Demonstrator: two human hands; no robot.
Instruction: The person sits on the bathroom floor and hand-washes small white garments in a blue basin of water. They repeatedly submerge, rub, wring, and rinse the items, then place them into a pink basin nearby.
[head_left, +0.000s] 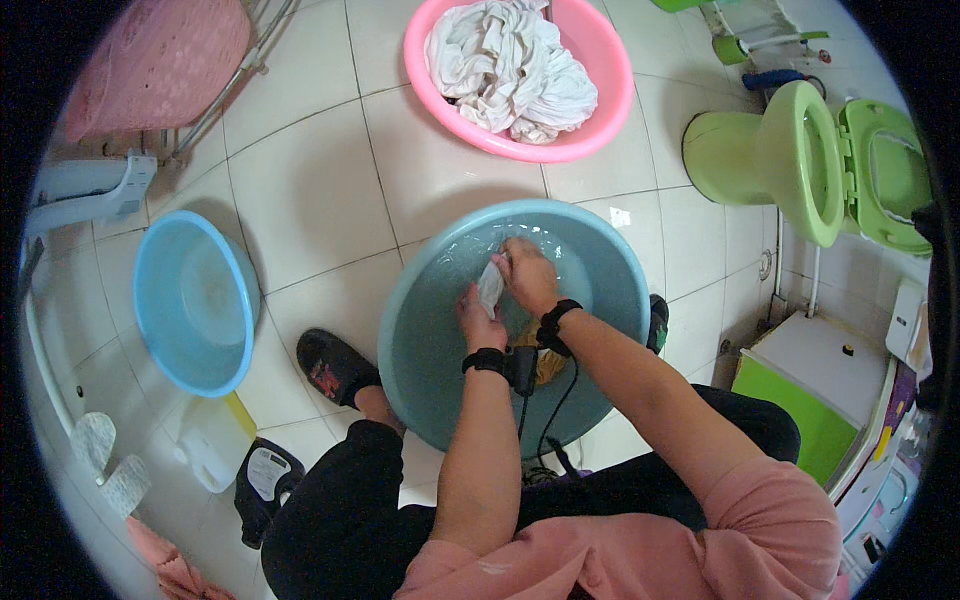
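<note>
Over a large blue-green plastic basin (420, 390) that holds water, my two hands grip a small white cloth (491, 289). My left hand (480, 322) has its lower end, with the palm turned inward. Its upper end is pinched by my right hand (529, 276), whose fingers curl over it. A brown or mustard-coloured cloth (551, 366) lies in the basin below my wrists and is partly covered by them. Black bands with a cable sit on both wrists.
A pink basin (619, 105) heaped with white laundry (517, 71) stands ahead. To the left are a light blue basin (195, 300), a translucent jug (214, 442) and a black detergent bottle (266, 480). A green toilet (750, 161) stands at right, near a green-and-white cabinet (795, 405).
</note>
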